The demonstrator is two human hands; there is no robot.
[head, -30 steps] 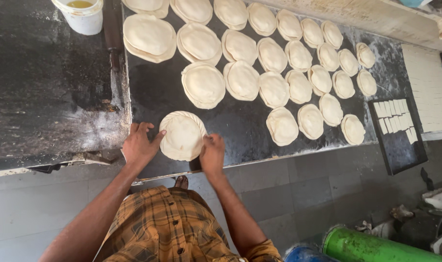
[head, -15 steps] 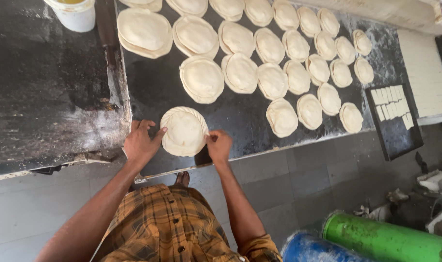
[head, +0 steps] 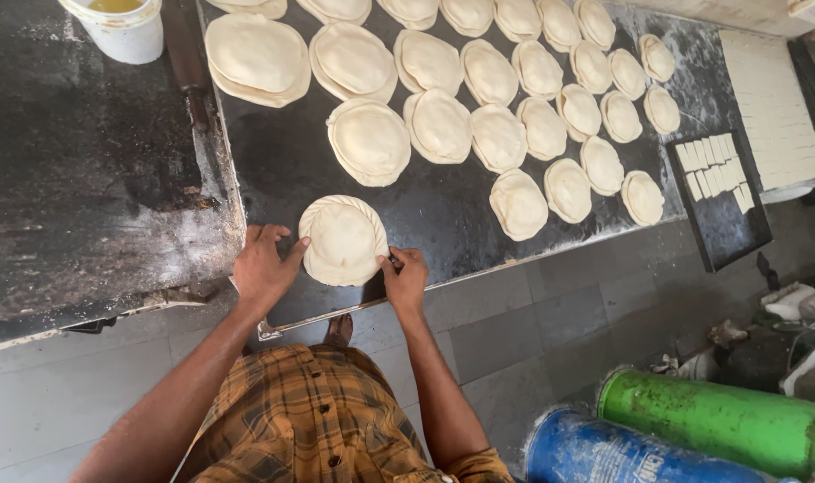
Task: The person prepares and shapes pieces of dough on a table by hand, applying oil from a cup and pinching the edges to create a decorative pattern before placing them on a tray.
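While both hands, left (head: pixel 262 268) and right (head: pixel 405 279), cup the round pale dough disc (head: pixel 343 240) open-fingered, even edge pressure should keep it round.

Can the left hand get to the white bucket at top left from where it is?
Probably yes. The left hand rests beside the round flattened dough disc; only bare dark floured slab lies between it and the white bucket. It looks a long stretch.
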